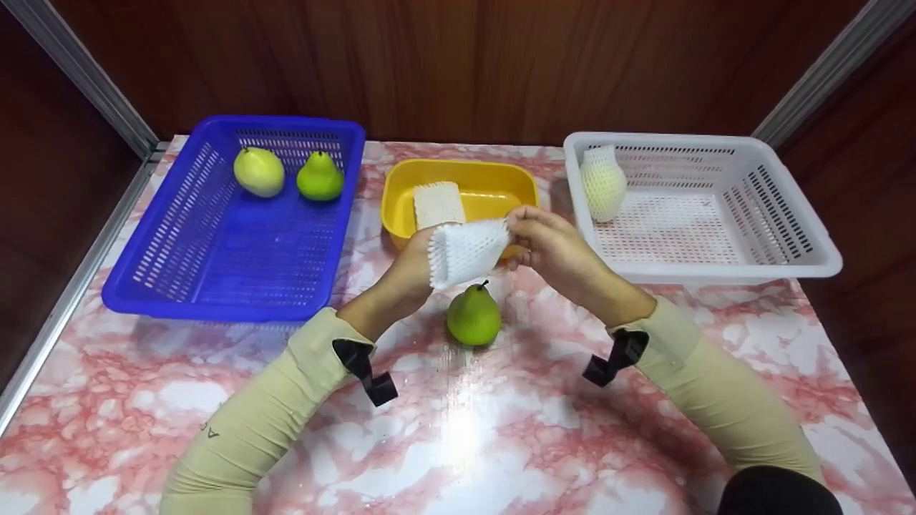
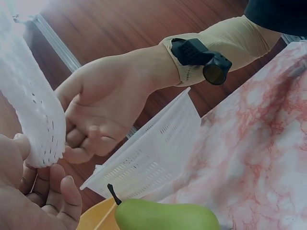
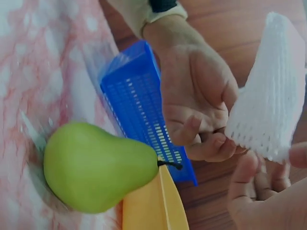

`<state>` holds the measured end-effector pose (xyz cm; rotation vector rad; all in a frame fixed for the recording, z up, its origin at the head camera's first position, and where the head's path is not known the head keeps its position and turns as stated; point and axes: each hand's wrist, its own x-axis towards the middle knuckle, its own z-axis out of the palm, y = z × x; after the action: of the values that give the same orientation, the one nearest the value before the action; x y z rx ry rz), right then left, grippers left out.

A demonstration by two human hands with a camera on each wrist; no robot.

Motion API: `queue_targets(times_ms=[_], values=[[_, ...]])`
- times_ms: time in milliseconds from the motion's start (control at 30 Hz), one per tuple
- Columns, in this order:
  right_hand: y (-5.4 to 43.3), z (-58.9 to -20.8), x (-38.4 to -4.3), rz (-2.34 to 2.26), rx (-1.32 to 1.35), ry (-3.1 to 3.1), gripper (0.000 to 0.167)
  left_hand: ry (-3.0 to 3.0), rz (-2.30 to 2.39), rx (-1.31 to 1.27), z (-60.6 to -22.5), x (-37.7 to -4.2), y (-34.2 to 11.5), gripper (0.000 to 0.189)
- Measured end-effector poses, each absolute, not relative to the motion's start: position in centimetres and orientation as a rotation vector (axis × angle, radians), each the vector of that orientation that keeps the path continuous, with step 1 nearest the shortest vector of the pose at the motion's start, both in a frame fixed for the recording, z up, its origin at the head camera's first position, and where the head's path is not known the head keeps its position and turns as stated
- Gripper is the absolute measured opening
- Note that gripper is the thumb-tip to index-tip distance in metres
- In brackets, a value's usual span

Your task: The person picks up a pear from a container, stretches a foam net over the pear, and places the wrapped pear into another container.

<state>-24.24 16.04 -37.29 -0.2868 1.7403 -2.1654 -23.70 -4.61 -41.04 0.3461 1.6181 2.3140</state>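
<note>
L fingertips (image 2: 70,186) @ net (image 2: 36,103): wrist-cams only

This looks like a walled work booth (image 1: 458,71). A wood-grain panel (image 1: 458,93) rises at twelve o'clock, metal strips (image 1: 819,71) at ten and two, behind a marbled tabletop (image 1: 537,429).

White net (image 1: 470,250), probably foam, near upright green pear (image 1: 474,318)
</note>
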Motion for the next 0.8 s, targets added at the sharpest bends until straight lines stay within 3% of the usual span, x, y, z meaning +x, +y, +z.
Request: queue_targets(times_ms=[233, 800], values=[[15.8, -37.5, -24.0, -2.307, -0.285, 1.653, 0.026, 1.616, 2.306, 0.329, -40.5, -23.5, -4.2, 0.024], [15.4, -39.5, -23.0, -2.229, -0.077, 1.725, 0.022, 1.466, 2.467, 0.147, -40.7, -22.9, -3.4, 0.020]])
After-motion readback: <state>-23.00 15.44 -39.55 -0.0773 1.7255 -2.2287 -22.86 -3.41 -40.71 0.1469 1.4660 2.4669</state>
